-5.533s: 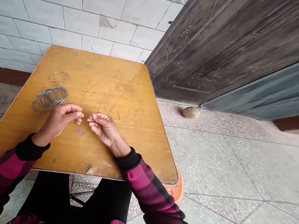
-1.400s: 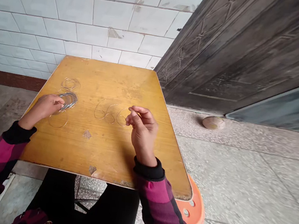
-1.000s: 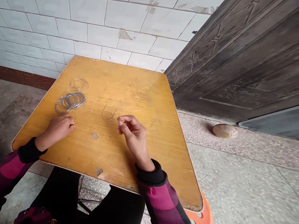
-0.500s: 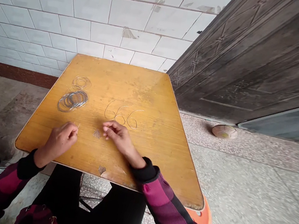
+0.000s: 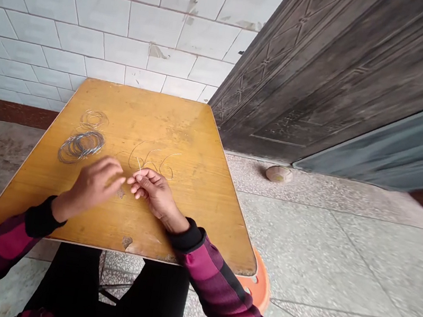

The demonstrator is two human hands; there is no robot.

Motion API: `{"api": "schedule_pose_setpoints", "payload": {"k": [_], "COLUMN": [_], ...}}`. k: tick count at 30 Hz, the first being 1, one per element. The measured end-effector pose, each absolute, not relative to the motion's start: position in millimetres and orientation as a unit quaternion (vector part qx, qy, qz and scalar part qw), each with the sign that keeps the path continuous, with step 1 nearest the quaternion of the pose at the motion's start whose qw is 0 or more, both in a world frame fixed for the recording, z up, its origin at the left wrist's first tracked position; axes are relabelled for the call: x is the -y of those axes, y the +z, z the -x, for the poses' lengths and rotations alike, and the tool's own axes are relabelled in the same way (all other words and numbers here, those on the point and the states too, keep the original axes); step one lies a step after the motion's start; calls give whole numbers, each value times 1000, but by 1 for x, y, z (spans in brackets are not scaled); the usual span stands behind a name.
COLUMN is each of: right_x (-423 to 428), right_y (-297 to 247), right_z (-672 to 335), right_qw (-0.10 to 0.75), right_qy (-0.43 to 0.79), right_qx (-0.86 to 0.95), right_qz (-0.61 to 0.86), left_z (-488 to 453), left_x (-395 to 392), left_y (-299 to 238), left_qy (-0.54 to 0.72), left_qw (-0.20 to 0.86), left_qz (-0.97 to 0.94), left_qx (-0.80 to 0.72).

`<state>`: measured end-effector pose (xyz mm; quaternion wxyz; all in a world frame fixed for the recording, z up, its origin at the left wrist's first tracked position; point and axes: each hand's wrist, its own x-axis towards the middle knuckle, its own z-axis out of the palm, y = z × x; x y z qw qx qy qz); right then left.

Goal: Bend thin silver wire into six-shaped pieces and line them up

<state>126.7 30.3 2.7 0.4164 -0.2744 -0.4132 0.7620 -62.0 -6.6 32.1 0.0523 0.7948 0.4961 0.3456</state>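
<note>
My right hand (image 5: 152, 192) pinches a thin piece of wire (image 5: 139, 164) between thumb and fingers, its end sticking up above the fingertips. My left hand (image 5: 97, 183), slightly blurred, hovers just left of it, thumb apart from the curled fingers; I make out nothing in its grasp. Beyond my right hand lie three thin wires (image 5: 167, 172) bent into curls like the figure 6, side by side on the wooden table (image 5: 186, 219). Past my left hand rests a bundle of grey wire rings (image 5: 83, 146), with a looser coil of thinner wire (image 5: 94, 119) behind it.
A white tiled wall (image 5: 149, 20) borders the table's far edge. To the right are a dark carved door panel (image 5: 299, 86) and a rounded stone-like object (image 5: 278, 174) on the floor. An orange stool (image 5: 261, 287) peeks out under the table's near right corner.
My left hand has risen toward my right hand, and its fist has loosened. A wire now shows upright in my right fingers. The whole view has shifted to the right.
</note>
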Motion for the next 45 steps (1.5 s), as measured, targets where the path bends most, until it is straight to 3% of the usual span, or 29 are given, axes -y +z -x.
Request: {"api": "schedule_pose_setpoints", "payload": {"k": [3,6,9,12,21,25,33,45], "right_x": [-30,-29,-29,-28,-36,-42,-33,-62], "right_y": [5,4,4,4,-1,-9,-14,-2], "right_z": [-128,-128,-128,-129,-137,-130,-118,-147], "right_qw": [420,438,458,446,361,419,422,492], "right_qy": [765,765,763,770,804,765,711,764], "right_qx": [411,393,379,393,442,415,479,291], "right_qz": [263,260,255,233,167,260,296,299], "left_z": [70,70,62,54,47,42,31,24], "left_x": [-16,-24,-17,-8,-7,0,9,16], "left_y": [36,31,23,19,11,13,5,15], "left_qy": [447,528,539,543,523,507,435,392], "left_qw": [139,332,540,640,714,704,665,639], "left_qz": [-678,-547,-415,-311,-235,-268,-387,-421], "left_qx": [-567,-558,-496,-445,-401,-420,-468,-511]}}
